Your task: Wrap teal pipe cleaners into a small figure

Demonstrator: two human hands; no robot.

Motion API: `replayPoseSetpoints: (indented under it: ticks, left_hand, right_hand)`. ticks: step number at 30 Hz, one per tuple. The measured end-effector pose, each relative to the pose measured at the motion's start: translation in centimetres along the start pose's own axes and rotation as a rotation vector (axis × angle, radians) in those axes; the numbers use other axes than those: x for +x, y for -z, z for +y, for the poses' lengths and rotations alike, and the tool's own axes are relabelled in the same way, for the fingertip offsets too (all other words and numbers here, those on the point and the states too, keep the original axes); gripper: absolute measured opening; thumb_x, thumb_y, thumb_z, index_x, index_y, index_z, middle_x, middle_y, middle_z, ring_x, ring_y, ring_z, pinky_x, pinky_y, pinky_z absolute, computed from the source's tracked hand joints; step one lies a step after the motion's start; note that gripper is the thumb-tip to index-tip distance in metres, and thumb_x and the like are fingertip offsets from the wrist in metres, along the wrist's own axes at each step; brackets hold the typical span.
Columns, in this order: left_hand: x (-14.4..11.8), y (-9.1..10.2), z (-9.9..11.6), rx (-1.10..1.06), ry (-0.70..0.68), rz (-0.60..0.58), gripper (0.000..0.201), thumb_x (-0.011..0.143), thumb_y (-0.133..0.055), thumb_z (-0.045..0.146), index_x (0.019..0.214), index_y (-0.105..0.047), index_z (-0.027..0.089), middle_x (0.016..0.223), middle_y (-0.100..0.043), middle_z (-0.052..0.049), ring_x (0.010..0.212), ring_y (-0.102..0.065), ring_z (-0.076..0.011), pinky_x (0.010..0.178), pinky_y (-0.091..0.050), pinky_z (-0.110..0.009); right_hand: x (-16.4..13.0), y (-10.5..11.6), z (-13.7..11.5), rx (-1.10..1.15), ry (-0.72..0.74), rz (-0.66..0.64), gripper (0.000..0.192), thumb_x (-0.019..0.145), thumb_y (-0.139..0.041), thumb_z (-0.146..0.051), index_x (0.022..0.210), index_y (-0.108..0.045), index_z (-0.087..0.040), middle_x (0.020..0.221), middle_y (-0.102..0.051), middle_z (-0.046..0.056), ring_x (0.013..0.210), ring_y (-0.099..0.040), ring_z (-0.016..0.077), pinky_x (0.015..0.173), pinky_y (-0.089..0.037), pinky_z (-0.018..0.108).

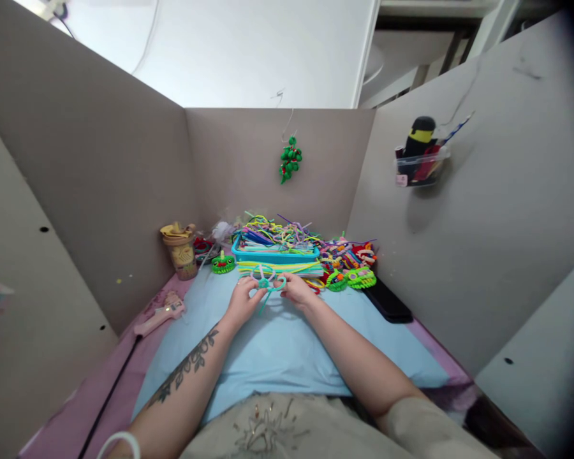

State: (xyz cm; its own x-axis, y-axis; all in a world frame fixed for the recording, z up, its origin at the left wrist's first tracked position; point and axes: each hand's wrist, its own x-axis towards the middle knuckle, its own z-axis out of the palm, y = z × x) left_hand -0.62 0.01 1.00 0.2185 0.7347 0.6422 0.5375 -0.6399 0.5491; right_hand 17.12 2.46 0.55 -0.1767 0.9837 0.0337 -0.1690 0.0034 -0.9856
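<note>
Just in front of the tray [277, 257], the left hand [243, 296] is pinching a looped piece [263, 283] and the right hand [297, 291] is gripping its edge; I'm guessing they're shaping loops, the next bend needing a steady left pinch.

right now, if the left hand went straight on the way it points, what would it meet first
Beyond the teal piece in the left hand, probably the pipe cleaners lying before the blue tray; height is unclear, so it might pass above them.

The looped piece [263, 283] is coloured teal and lilac, the tray [277, 258] bright blue, the hanging ornament [291, 155] green and red.
</note>
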Motion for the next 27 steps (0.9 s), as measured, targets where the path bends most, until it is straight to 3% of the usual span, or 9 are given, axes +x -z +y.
replayPoseSetpoints:
  ticks: [4, 8, 15, 19, 22, 27]
  left_hand:
    - [0.0, 0.0, -0.2, 0.017, -0.001, 0.028, 0.017, 0.078, -0.056, 0.033, 0.069, -0.061, 0.018, 0.076, -0.059, -0.005, 0.081, -0.053, -0.019, 0.077, -0.039, -0.031]
    - [-0.1, 0.0, -0.3, 0.053, 0.008, 0.043, 0.015, 0.076, -0.057, 0.03, 0.067, -0.06, 0.019, 0.077, -0.059, -0.005, 0.082, -0.053, -0.0195, 0.078, -0.038, -0.031]
    - [0.0, -0.1, -0.1, -0.012, 0.035, 0.059, 0.016, 0.075, -0.057, 0.03, 0.064, -0.06, 0.018, 0.073, -0.058, -0.004, 0.079, -0.052, -0.0184, 0.076, -0.038, -0.03]
    - [0.2, 0.0, -0.2, -0.141, 0.162, 0.099, 0.022, 0.072, -0.059, 0.035, 0.058, -0.056, 0.018, 0.065, -0.052, -0.001, 0.071, -0.049, -0.0164, 0.071, -0.038, -0.028]
    - [0.3, 0.1, -0.4, -0.197, 0.263, 0.127, 0.027, 0.07, -0.059, 0.038, 0.055, -0.052, 0.018, 0.059, -0.047, 0.002, 0.064, -0.045, -0.0142, 0.064, -0.036, -0.026]
    - [0.2, 0.0, -0.3, -0.289, 0.331, 0.118, 0.026, 0.069, -0.06, 0.041, 0.06, -0.058, 0.017, 0.061, -0.053, 0.001, 0.066, -0.049, -0.0145, 0.06, -0.036, -0.024]
  right_hand:
    - [-0.5, -0.4, -0.3, 0.196, -0.11, -0.117, 0.033, 0.049, -0.076, -0.023, 0.075, -0.055, -0.019, 0.068, -0.062, -0.002, 0.062, -0.061, 0.0132, 0.057, -0.046, 0.024]
    - [-1.2, -1.2, -0.5, 0.265, -0.107, -0.219, 0.041, 0.05, -0.075, -0.017, 0.087, -0.056, -0.02, 0.08, -0.065, 0.001, 0.07, -0.065, 0.0158, 0.063, -0.049, 0.027]
    - [-1.5, -2.7, 0.0, 0.204, -0.005, -0.069, 0.035, 0.048, -0.072, -0.014, 0.076, -0.051, -0.019, 0.072, -0.059, -0.003, 0.066, -0.059, 0.0126, 0.057, -0.045, 0.023]
    - [-1.0, -2.7, 0.6, 0.146, 0.08, 0.03, 0.03, 0.051, -0.068, -0.017, 0.075, -0.05, -0.019, 0.075, -0.057, -0.003, 0.063, -0.055, 0.0102, 0.056, -0.044, 0.022]
    - [-0.9, -2.5, 1.0, 0.094, 0.066, 0.083, 0.031, 0.052, -0.069, -0.021, 0.076, -0.049, -0.019, 0.075, -0.056, -0.003, 0.062, -0.054, 0.01, 0.053, -0.043, 0.021]
    - [-1.2, -2.9, 1.4, -0.052, -0.081, -0.062, 0.026, 0.057, -0.069, -0.031, 0.072, -0.055, -0.017, 0.058, -0.05, -0.004, 0.046, -0.044, 0.0066, 0.038, -0.028, 0.017]
